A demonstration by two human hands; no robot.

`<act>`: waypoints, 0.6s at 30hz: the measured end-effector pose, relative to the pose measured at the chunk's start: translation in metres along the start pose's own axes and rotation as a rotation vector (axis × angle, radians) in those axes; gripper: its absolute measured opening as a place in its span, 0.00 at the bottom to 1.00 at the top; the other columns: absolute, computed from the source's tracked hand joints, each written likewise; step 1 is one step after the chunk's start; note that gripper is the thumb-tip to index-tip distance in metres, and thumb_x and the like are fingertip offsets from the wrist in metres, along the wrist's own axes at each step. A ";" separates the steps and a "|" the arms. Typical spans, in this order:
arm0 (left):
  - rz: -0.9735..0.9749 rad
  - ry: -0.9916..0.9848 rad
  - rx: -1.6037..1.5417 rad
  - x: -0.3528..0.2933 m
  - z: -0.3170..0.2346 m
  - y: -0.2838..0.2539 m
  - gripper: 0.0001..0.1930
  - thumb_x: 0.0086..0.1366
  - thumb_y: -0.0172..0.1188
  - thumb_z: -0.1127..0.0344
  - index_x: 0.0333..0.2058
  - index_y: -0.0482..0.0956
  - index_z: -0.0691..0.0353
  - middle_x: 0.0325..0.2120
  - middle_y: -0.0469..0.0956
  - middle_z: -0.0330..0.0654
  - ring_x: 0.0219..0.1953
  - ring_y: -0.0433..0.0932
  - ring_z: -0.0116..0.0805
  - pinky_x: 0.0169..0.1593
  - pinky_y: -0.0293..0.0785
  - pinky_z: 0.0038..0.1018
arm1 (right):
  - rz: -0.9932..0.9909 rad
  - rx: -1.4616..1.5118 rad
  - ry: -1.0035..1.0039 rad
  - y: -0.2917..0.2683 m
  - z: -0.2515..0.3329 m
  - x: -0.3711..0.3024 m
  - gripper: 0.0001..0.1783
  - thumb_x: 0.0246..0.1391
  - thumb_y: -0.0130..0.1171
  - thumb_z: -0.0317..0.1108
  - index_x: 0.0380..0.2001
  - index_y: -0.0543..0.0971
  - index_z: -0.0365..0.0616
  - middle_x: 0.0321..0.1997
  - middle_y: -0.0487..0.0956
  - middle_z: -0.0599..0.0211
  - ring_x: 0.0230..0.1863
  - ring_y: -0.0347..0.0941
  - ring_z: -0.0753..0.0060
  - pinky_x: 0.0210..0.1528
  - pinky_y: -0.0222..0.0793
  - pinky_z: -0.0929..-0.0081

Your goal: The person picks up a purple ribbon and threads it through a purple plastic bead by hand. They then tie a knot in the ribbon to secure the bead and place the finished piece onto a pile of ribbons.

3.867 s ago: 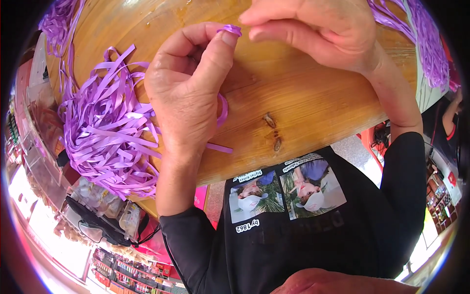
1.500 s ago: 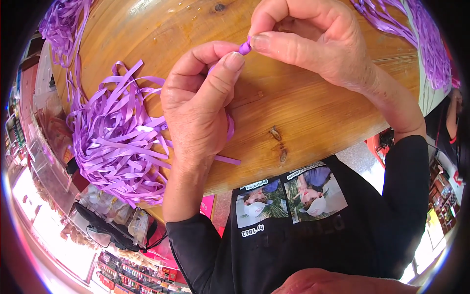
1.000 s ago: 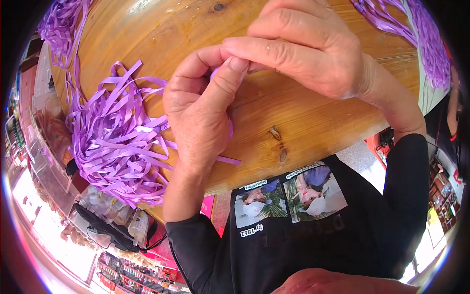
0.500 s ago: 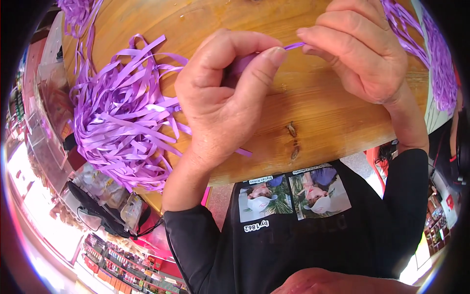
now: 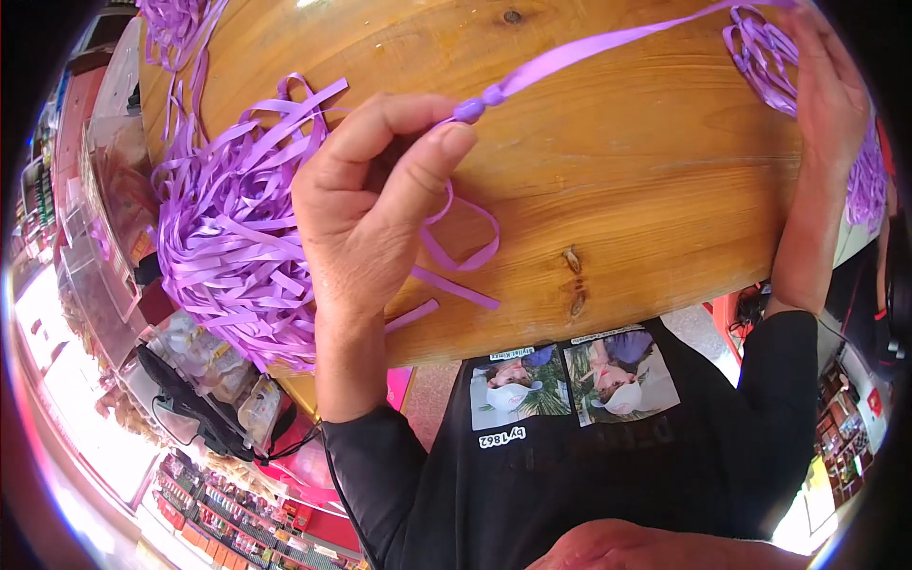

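One knotted ribbon [image 5: 570, 59] between left hand's [image 5: 366, 204] fingertips [image 5: 454, 142]

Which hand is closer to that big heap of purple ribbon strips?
Left. The left hand lies right beside the ribbon heap, pinching a knotted ribbon; the right hand is across the table.

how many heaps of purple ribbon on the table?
3: a big heap by the left hand, a small one at the far left edge, one under the right hand. More may lie off-frame.
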State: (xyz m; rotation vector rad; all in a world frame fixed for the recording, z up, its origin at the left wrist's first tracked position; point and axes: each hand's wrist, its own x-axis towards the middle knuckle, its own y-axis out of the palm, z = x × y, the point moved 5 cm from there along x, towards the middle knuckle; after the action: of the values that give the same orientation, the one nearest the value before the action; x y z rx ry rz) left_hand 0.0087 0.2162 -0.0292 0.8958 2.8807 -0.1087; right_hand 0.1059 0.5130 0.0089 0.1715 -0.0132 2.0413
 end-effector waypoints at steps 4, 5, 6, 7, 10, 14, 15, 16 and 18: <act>-0.010 -0.019 -0.093 0.002 -0.001 0.014 0.07 0.57 0.61 0.75 0.36 0.78 0.67 0.22 0.71 0.28 0.23 0.64 0.12 0.25 0.58 0.11 | 0.502 -0.867 -0.705 0.012 0.018 -0.024 0.16 0.49 0.57 0.27 0.43 0.73 0.35 0.44 0.73 0.62 0.41 0.72 0.67 0.40 0.65 0.78; -0.001 -0.019 -0.093 0.001 -0.001 0.018 0.07 0.57 0.61 0.75 0.36 0.78 0.67 0.22 0.71 0.28 0.23 0.64 0.12 0.25 0.58 0.11 | 0.568 -0.929 -0.763 0.031 0.031 -0.046 0.19 0.48 0.60 0.30 0.44 0.73 0.35 0.47 0.72 0.61 0.45 0.71 0.66 0.42 0.65 0.77; 0.003 -0.031 -0.115 0.000 -0.001 0.021 0.07 0.57 0.61 0.75 0.36 0.78 0.67 0.22 0.71 0.28 0.23 0.64 0.12 0.25 0.58 0.11 | 0.750 -0.833 -0.807 0.041 0.028 -0.050 0.21 0.48 0.60 0.33 0.45 0.73 0.36 0.48 0.72 0.60 0.47 0.70 0.64 0.44 0.64 0.75; 0.006 -0.043 -0.136 -0.002 0.000 0.022 0.07 0.58 0.60 0.75 0.36 0.78 0.67 0.22 0.71 0.28 0.24 0.65 0.12 0.25 0.58 0.11 | 0.930 -0.729 -0.846 0.047 0.025 -0.056 0.23 0.48 0.61 0.37 0.47 0.73 0.37 0.48 0.72 0.59 0.48 0.69 0.62 0.45 0.64 0.73; 0.048 -0.133 -0.142 -0.003 0.002 0.025 0.08 0.58 0.60 0.75 0.37 0.77 0.67 0.22 0.72 0.29 0.22 0.64 0.13 0.23 0.57 0.11 | 1.137 -0.487 -0.764 0.061 0.030 -0.073 0.28 0.46 0.62 0.42 0.49 0.72 0.37 0.47 0.73 0.59 0.47 0.69 0.63 0.42 0.64 0.72; 0.094 -0.189 -0.284 -0.007 0.000 0.035 0.09 0.58 0.60 0.75 0.38 0.77 0.68 0.20 0.71 0.29 0.18 0.63 0.13 0.20 0.55 0.12 | 1.087 -0.298 -0.745 0.067 0.029 -0.087 0.21 0.46 0.60 0.34 0.44 0.74 0.34 0.37 0.74 0.61 0.37 0.70 0.65 0.34 0.61 0.74; 0.078 -0.174 -0.201 -0.008 -0.001 0.037 0.09 0.58 0.60 0.75 0.38 0.76 0.68 0.19 0.70 0.29 0.17 0.62 0.13 0.18 0.54 0.12 | 1.076 -0.251 -0.741 0.067 0.029 -0.089 0.19 0.46 0.59 0.32 0.43 0.75 0.34 0.35 0.74 0.61 0.34 0.70 0.66 0.32 0.60 0.74; 0.061 -0.160 -0.118 -0.008 -0.002 0.037 0.09 0.58 0.60 0.75 0.38 0.76 0.69 0.18 0.70 0.28 0.15 0.61 0.13 0.17 0.53 0.13 | 1.073 -0.254 -0.741 0.067 0.029 -0.090 0.19 0.46 0.59 0.32 0.43 0.75 0.34 0.35 0.74 0.61 0.34 0.70 0.66 0.32 0.60 0.74; 0.085 -0.134 -0.117 -0.007 -0.001 0.036 0.09 0.57 0.61 0.75 0.38 0.76 0.69 0.17 0.69 0.28 0.15 0.62 0.13 0.17 0.53 0.13 | 1.053 -0.185 -0.674 0.066 0.028 -0.091 0.16 0.45 0.59 0.29 0.39 0.75 0.34 0.33 0.74 0.61 0.32 0.70 0.66 0.31 0.60 0.74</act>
State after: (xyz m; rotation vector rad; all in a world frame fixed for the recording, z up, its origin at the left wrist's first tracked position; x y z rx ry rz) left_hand 0.0349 0.2422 -0.0287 0.9497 2.6911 0.0083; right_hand 0.0915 0.3997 0.0290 0.8709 -0.8669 2.8806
